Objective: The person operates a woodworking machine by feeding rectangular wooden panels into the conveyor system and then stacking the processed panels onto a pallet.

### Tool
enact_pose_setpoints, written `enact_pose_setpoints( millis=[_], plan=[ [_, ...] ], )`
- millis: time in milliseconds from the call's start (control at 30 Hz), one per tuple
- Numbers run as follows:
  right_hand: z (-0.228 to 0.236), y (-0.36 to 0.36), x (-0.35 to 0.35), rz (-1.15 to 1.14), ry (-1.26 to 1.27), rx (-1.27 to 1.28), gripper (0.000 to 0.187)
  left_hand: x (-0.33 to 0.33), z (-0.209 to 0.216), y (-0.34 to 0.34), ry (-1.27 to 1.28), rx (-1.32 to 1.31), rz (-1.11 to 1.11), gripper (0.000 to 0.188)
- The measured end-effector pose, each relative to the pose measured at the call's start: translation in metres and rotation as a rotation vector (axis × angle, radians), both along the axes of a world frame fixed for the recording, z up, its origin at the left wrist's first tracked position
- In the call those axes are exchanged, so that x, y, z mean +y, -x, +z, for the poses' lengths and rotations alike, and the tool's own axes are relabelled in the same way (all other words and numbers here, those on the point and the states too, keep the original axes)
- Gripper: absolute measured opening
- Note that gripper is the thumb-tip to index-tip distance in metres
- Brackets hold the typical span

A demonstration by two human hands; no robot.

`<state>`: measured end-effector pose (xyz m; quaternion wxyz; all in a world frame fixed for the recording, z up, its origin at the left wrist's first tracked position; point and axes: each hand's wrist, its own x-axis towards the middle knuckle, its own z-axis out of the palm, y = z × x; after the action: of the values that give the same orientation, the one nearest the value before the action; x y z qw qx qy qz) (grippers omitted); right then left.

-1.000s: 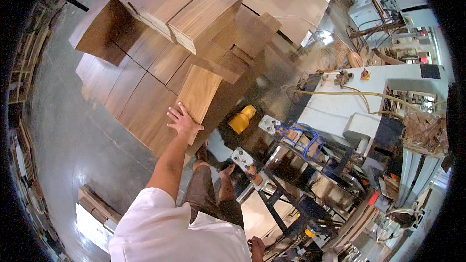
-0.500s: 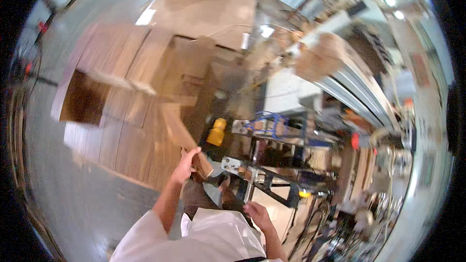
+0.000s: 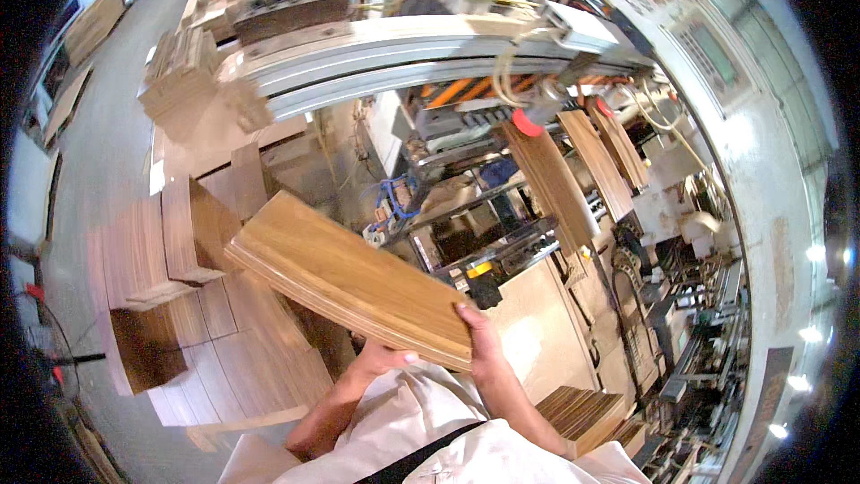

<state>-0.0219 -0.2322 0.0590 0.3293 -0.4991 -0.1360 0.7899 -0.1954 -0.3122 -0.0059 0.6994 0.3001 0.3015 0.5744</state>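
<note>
A brown wooden board (image 3: 349, 273) with a stepped, moulded long edge is held slantwise in front of my body. My left hand (image 3: 381, 360) grips its near edge from below, the thumb at the edge and the fingers hidden underneath. My right hand (image 3: 484, 336) is closed round the board's right end, its thumb on the upper face. The far left end of the board sticks out in the air, in front of the stacked boards (image 3: 233, 332) on my left.
A machine with a long metal beam (image 3: 385, 72) crosses ahead. Several wooden pieces (image 3: 546, 179) lie on it at right, some by red pads (image 3: 527, 123). More boards (image 3: 582, 417) are stacked near my right arm. A blue coiled hose (image 3: 394, 200) hangs on the frame.
My view has turned right, from the stacked boards toward the machine. The board, earlier held at one end by my left hand alone, is raised before me, and my right hand now grips it too.
</note>
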Motion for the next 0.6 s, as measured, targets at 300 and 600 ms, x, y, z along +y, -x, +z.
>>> enact_pose_setpoints(
  millis=[300,600],
  plan=[
    [0.021,-0.178,0.048,-0.602,-0.489,-0.152,0.047,0.118,0.074,-0.059,-0.035,0.45,0.157,0.089],
    [-0.035,-0.294,0.134,-0.744,-0.657,-0.094,0.038,0.231,0.032,-0.133,0.016,0.829,0.072,0.089]
  ],
)
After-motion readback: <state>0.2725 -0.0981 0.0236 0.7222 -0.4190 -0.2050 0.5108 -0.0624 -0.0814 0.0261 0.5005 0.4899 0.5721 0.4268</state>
